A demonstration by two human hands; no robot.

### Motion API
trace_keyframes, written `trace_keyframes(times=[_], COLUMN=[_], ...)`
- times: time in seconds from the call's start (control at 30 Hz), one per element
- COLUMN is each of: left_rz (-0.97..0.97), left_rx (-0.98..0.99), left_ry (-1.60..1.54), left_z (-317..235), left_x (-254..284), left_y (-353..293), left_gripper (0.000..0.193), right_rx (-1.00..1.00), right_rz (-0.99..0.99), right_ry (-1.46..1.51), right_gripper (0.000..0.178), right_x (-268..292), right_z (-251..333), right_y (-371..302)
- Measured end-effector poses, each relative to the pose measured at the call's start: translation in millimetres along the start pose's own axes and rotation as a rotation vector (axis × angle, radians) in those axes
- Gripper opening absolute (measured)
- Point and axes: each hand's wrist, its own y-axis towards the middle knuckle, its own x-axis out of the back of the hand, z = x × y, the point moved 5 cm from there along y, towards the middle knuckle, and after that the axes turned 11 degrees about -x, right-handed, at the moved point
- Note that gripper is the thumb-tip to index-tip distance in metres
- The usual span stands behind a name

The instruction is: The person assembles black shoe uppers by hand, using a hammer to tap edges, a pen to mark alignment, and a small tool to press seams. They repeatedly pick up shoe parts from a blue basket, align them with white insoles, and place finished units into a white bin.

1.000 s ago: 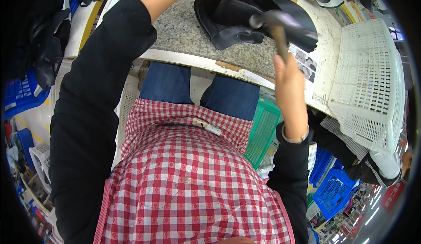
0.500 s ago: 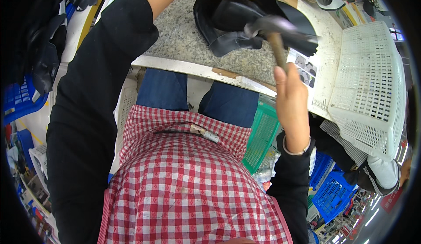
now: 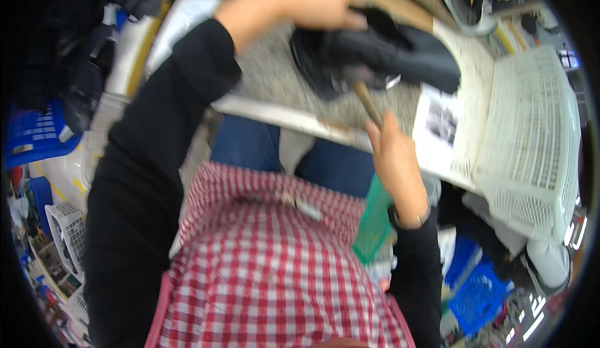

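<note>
A black leather piece [image 3: 422, 54], curved and flapped like a shoe upper, lies on the speckled stone worktop [image 3: 265, 66]. My left hand [image 3: 322, 4] grips its far edge, thumb on the near side and the other fingers partly hidden and blurred. The handle of a hammer [image 3: 367, 103] is in my closed right hand [image 3: 399, 160]. The hammer's head is smeared by motion over the near edge of the leather; whether it touches cannot be made out.
A printed sheet with pictures [image 3: 436, 123] lies to the right of the stone. Beyond it stands a white plastic basket [image 3: 531, 141]. A green basket [image 3: 374, 223] is below the worktop's front edge [image 3: 281, 115], and a blue basket [image 3: 478, 298] stands lower right. Dark pieces [image 3: 75, 54] hang at left.
My right hand has swung the hammer down and leftward, its head now at the leather's near edge. My left hand still holds the leather. The whole view has shifted slightly.
</note>
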Motion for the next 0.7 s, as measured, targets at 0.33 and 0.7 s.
trace_keyframes(times=[0.33, 0.7], left_rz=[-0.452, -0.74], left_rx=[0.082, 0.037], left_ry=[-0.412, -0.917], left_z=[-32.5, 130.2], left_x=[-20.2, 166.6], left_y=[-101.8, 43.6], left_gripper=[0.072, 0.059], right_rx=[0.102, -0.095], right_rz=[0.232, 0.202], right_ry=[0.234, 0.476], right_gripper=[0.029, 0.029], right_x=[-24.3, 22.0], right_z=[9.1, -12.3], right_y=[-39.5, -46.4])
